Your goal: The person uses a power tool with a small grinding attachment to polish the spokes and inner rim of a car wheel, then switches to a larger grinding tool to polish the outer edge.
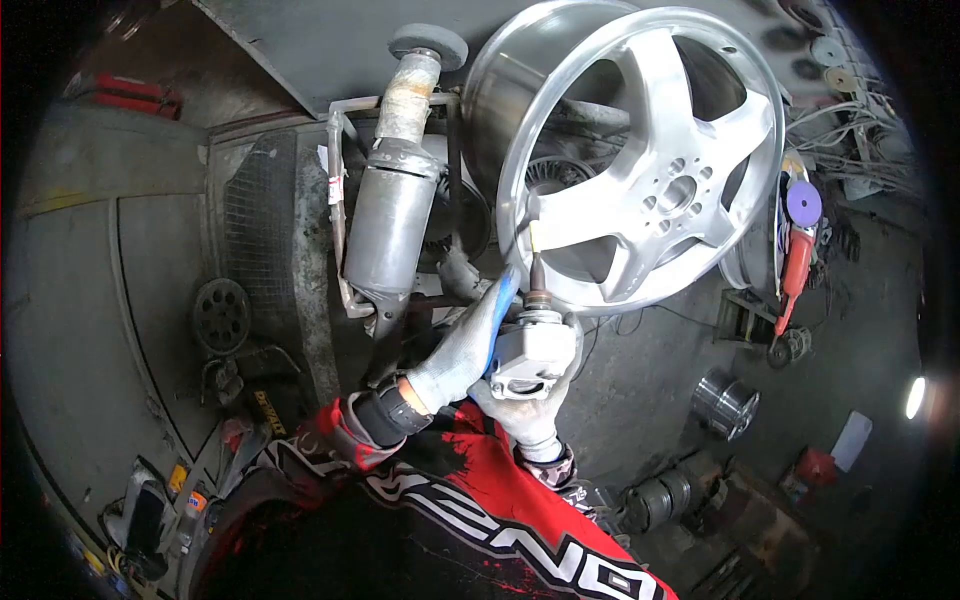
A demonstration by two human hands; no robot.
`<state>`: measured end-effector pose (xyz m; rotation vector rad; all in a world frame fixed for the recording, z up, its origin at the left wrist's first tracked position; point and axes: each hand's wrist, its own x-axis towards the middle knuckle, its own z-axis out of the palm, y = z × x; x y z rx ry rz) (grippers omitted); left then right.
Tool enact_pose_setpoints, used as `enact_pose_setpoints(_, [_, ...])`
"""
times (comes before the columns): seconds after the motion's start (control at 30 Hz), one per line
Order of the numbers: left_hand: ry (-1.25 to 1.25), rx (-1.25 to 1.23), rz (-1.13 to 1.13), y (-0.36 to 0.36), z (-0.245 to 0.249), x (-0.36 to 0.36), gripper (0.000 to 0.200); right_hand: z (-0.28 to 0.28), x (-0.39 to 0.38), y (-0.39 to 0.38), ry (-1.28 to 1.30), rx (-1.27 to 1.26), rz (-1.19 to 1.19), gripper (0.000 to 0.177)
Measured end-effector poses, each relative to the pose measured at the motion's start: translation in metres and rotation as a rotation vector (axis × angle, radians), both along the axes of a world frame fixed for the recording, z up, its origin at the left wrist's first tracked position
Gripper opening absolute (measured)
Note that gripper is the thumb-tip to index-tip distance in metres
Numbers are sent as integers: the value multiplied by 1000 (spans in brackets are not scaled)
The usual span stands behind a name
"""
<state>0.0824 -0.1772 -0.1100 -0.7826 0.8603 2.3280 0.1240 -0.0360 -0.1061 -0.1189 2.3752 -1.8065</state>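
Observation:
A light-coloured power grinder [537,350] with a tapered shaft points up at the alloy wheel [690,150]. Its narrow tip overlaps the end of one spoke near the rim. My right hand [530,412], in a white glove, is closed around the grinder's body from below. Against the tool's left side lies my left hand [465,345], in a white glove with a blue palm; its fingers run up along the shaft and its thumb is hidden. The silvery five-spoke wheel leans tilted in front of me, with another rim [490,100] behind it.
Left of the wheel, a metal canister motor [390,230] with a round disc on top stands in a pipe frame [337,200]. A red tool with a purple disc [803,203] hangs on the right. A small rim [725,404] lies on the floor at lower right.

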Motion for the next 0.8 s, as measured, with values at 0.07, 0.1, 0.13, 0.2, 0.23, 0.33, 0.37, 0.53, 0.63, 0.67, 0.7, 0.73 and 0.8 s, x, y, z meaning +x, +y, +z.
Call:
enact_pose_setpoints(0.07, [61,-69,36,11,3,-6,54,3,-7,3,97,59,10,133])
enact_pose_setpoints(0.1, [57,-75,6,5,29,-18,56,4,-9,4,56,28,-28,135])
enact_pose_setpoints(0.13, [116,-135,10,11,20,-18,57,0,-7,6,-164,-166,-133,136])
enact_pose_setpoints(0.2, [173,-197,18,14,14,-18,58,-1,-7,7,-386,-359,-233,136])
enact_pose_setpoints(0.23, [103,-97,9,10,19,-19,59,4,-10,4,-229,-201,-156,137])
enact_pose_setpoints(0.33, [4,11,-20,2,12,-12,62,7,-4,-1,-98,-15,-65,138])
enact_pose_setpoints(0.37, [-21,24,-39,1,7,-10,64,6,-2,-1,-118,19,-50,138])
enact_pose_setpoints(0.53, [5,-13,121,4,30,-19,58,11,-12,-8,3,40,-88,135])
enact_pose_setpoints(0.63, [171,-129,127,7,24,-17,54,9,-14,-4,26,117,-89,133])
enact_pose_setpoints(0.67, [169,-127,127,7,21,-18,54,10,-14,-5,25,119,-89,133])
enact_pose_setpoints(0.7, [44,-55,98,4,17,-19,54,12,-13,-8,21,71,-74,133])
enact_pose_setpoints(0.73, [-80,19,67,2,14,-20,54,13,-13,-10,17,24,-60,133])
enact_pose_setpoints(0.8, [-88,114,58,-4,20,-19,54,0,-7,-3,-24,16,-51,132])
